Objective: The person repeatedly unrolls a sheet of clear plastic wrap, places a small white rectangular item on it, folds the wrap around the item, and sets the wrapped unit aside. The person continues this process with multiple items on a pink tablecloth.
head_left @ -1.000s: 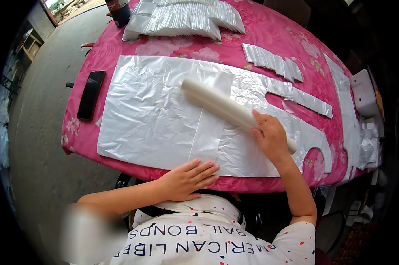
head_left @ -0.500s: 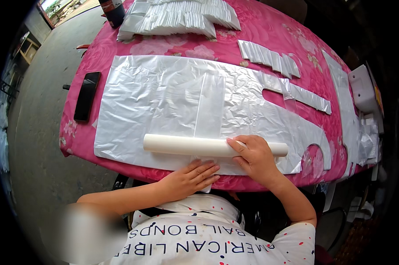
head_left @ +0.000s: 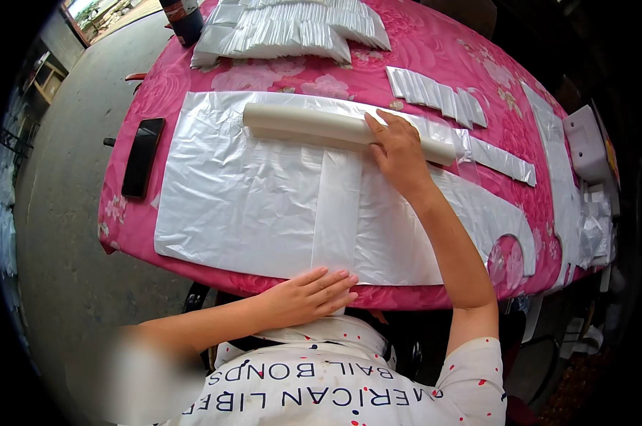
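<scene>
A flat stack of silvery-white plastic vest bags (head_left: 236, 206) lies on the table, handle cutouts toward the right. Across its far part rests a long white tube (head_left: 300, 121). My right hand (head_left: 399, 145) is closed over the right portion of this tube, arm stretched forward. A paler strip (head_left: 336, 206) runs from under the tube down to the near edge of the bags. My left hand (head_left: 317, 291) lies flat at that near edge, fingers outstretched, over the strip's near end.
A pink flowered cloth (head_left: 186, 78) covers the table. A black phone (head_left: 143, 157) lies left of the bags. Folded bags (head_left: 292, 32) and a dark bottle (head_left: 183, 21) stand at the back. A smaller folded row (head_left: 434, 96) lies far right, near more bags (head_left: 552, 163) and a white container (head_left: 584, 145).
My right hand has moved the white tube away from me, from the near part of the bags to the far part. The bags under it look smoother. My left hand has stayed nearly still.
</scene>
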`<state>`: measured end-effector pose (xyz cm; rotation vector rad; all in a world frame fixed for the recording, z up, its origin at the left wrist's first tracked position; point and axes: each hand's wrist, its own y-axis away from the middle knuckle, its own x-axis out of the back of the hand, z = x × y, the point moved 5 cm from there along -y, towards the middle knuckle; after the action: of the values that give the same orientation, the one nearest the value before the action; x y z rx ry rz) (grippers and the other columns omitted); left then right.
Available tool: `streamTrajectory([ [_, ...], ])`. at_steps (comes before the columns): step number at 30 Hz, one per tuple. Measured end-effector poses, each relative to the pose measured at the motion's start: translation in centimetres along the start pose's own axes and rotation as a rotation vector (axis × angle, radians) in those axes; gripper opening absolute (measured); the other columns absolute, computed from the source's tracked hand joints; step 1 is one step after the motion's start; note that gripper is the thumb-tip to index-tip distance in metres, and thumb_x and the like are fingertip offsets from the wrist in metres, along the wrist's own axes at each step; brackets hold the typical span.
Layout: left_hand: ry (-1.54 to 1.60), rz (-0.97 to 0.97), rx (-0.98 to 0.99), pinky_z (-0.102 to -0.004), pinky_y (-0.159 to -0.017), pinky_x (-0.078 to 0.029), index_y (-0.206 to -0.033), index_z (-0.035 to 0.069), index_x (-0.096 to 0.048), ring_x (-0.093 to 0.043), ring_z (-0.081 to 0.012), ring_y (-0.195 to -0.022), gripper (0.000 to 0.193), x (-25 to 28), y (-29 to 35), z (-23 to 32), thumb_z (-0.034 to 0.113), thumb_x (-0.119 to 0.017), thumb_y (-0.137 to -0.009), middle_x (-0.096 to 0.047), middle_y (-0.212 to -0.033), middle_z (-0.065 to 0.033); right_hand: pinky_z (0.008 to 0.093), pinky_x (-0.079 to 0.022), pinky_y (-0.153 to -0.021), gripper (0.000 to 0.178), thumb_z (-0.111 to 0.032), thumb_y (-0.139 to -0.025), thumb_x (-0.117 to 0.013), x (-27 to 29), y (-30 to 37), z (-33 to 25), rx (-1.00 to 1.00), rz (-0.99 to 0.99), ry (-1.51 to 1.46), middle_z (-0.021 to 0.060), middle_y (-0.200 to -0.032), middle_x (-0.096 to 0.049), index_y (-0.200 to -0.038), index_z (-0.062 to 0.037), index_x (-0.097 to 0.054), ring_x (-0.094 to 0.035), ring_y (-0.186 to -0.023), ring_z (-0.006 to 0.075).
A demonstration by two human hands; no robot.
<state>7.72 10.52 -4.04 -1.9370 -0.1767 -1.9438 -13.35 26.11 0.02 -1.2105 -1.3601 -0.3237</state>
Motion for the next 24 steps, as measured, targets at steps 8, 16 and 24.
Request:
streamTrajectory([
  [8, 0.305, 0.001, 0.055, -0.0392, -0.105, -0.031, -0.122, 0.003, -0.051, -0.041, -0.0233, -0.126, 0.045, 1.5, 0.8, -1.8, 0.014, -0.053, -0.078, -0.043, -0.135, -0.0124, 0.0397, -0.037, -0.099, 0.049, 0.006, -0.068, -0.056, 1.1, 8.4, -7.7, 0.191, -0.364, -0.393, 0.0158, -0.124, -0.049, -0.116, -0.0017, -0.054, -0.044, -0.118, 0.0327],
  [16, 0.447, 0.213, 0.067, -0.0404, -0.101, -0.036, -0.122, 0.003, -0.05, -0.047, -0.0271, -0.119, 0.051, 3.4, 0.6, -4.2, 0.016, -0.059, -0.073, -0.049, -0.128, -0.0134, 0.0375, -0.039, -0.097, 0.046, -0.001, -0.068, -0.06, 2.0, 10.6, -10.0, 0.146, -0.365, -0.425, 0.0148, -0.121, -0.051, -0.114, -0.0007, -0.055, -0.047, -0.116, 0.0306],
  [24, 0.307, 0.236, 0.351, -0.0382, -0.09, -0.043, -0.119, 0.0, -0.05, -0.056, -0.0269, -0.104, 0.058, 2.9, -0.6, -6.2, 0.013, -0.063, -0.064, -0.058, -0.113, -0.0126, 0.0341, -0.048, -0.078, 0.032, -0.004, -0.067, -0.064, 2.2, 10.2, -9.3, 0.123, -0.181, -0.344, 0.0079, -0.102, -0.061, -0.099, -0.0044, -0.064, -0.057, -0.091, 0.0246],
])
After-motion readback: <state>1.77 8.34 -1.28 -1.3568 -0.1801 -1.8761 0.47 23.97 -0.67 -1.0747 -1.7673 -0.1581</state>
